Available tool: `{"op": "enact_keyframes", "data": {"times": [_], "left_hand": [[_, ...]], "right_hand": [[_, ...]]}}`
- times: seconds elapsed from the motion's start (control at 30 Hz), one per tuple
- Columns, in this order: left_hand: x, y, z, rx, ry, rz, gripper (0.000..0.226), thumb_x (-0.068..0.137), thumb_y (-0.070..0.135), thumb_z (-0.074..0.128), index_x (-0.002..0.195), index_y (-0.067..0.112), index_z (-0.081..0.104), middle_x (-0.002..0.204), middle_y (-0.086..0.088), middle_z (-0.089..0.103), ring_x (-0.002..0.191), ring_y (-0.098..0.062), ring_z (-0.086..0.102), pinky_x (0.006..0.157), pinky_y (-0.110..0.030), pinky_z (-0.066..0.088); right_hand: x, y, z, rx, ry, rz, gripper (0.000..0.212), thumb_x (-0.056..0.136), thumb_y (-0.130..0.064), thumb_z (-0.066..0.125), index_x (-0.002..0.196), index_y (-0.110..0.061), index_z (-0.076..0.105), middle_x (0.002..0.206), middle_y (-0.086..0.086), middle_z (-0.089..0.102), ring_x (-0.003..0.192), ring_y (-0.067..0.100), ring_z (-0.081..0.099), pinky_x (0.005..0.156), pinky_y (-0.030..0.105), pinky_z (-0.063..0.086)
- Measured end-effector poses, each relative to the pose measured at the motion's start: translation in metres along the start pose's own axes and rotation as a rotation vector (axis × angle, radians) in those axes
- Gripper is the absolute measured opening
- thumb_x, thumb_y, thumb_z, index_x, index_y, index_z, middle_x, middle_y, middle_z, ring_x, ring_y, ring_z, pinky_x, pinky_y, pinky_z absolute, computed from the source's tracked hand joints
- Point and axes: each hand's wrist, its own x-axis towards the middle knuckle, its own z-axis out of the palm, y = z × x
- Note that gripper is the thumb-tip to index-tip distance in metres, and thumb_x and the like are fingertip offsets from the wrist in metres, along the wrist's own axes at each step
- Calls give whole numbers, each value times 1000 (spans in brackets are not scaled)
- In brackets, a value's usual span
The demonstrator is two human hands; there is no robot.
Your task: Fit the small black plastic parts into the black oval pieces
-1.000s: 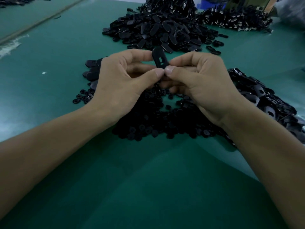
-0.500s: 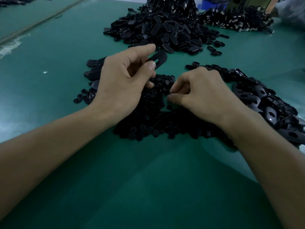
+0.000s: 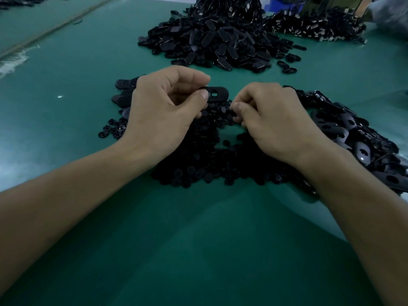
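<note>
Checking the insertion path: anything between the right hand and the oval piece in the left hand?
Nothing visible. The oval piece juts from the left hand, slot bare; the right hand pinches a small part over the pile just below, open gap between.

Green table (image 3: pixel 198 250), wide and flat.
Near middle: heap of small round black parts (image 3: pixel 198 160) lying on green top. Few loose round parts (image 3: pixel 110 131) scattered just left of heap.
Right side: heap of black oval pieces (image 3: pixel 353 140), each with hole, touching round-parts heap.
Left of middle: few flat oval pieces (image 3: pixel 123 85) lying together.
Far middle: big tall heap (image 3: pixel 216 40) of oval pieces; stray ovals (image 3: pixel 289 60) beside it.
Far right: another dark heap (image 3: pixel 320 27) with shiny bits.
Left: tiny white speck (image 3: pixel 59 96).
</note>
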Motion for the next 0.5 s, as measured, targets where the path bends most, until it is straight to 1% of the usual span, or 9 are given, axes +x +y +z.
{"op": "enact_keyframes", "data": {"times": [0.07, 0.1, 0.2, 0.3, 0.4, 0.5], "left_hand": [[1, -1, -1, 14, -3, -3, 17, 89, 13, 70, 98, 27, 71, 87, 7, 75, 77, -15, 74, 68, -21, 56], [1, -2, -1, 19, -6, -6, 17, 89, 14, 69, 99, 27, 71, 85, 8, 75, 76, -15, 73, 69, -21, 56], [2, -3, -1, 30, -5, -6, 17, 90, 16, 68, 101, 28, 71, 79, 11, 73, 73, -11, 71, 67, -20, 55], [1, -3, -1, 33, 2, 0, 17, 91, 16, 68, 96, 32, 72, 79, 13, 73, 73, -6, 69, 66, -17, 54], [1, -3, -1, 37, 19, -12, 18, 91, 15, 68, 93, 33, 72, 80, 16, 74, 75, -3, 70, 66, -15, 54], [2, -4, -2, 31, 28, -27, 17, 90, 14, 70, 96, 30, 72, 85, 12, 75, 78, -6, 71, 69, -17, 55]], "right_hand": [[-1, 1, -2, 169, 13, 34, 19, 101, -15, 57, 87, -25, 66, 79, -9, 70, 77, 3, 67, 73, 19, 55], [-1, 2, -3, 251, 13, 53, 16, 99, -15, 59, 91, -25, 68, 79, -8, 72, 75, 2, 69, 72, 19, 54], [-1, 3, -5, 391, 4, 70, 12, 95, -12, 65, 100, -20, 73, 80, -4, 75, 69, 0, 69, 64, 12, 49], [-1, 3, -6, 508, -11, 83, 13, 93, -6, 67, 98, -15, 75, 79, 1, 76, 65, 2, 68, 60, 9, 47], [-1, 2, -8, 569, -15, 89, 16, 92, -3, 67, 95, -16, 75, 78, 1, 77, 65, 3, 68, 60, 12, 49], [-2, 2, -8, 622, 0, 89, 16, 91, -3, 68, 93, -18, 73, 79, 0, 77, 66, 6, 68, 60, 15, 51]]}}
